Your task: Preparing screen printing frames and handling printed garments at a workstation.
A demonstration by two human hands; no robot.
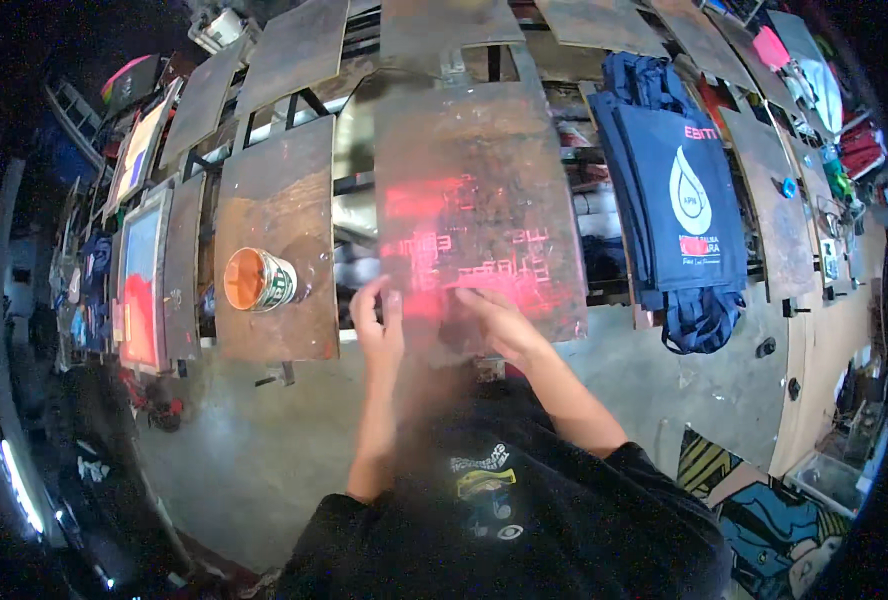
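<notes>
Your worn platen board [504, 130] sits straight ahead of you, directly in front of your torso, its brown surface streaked with pink ink [524, 270] over the half nearest you. Taking that board as the clock's centre, your left hand [381, 322] is at seven o'clock, by the near left corner, its fingers raised and spread with nothing visible between them. Your right hand [504, 325] is at about six, over the near edge, its fingers stretched toward the left; their tips blur into a haze, so you cannot tell whether they pinch anything or touch the board. At nine o'clock, a neighbouring board [279, 190] carries a white tub [261, 279] with green printing and an orange inside. Farther out at nine stands a framed screen [142, 285], pale blue above and red below. At three o'clock, navy tote bags [654, 190] lie overlapped, the top one bearing a white drop-shaped print, with handles bunched at both ends. Another board [449, 22] lies at twelve. Out at four, a painted panel [779, 530] shows blue, black and yellow shapes.
</notes>
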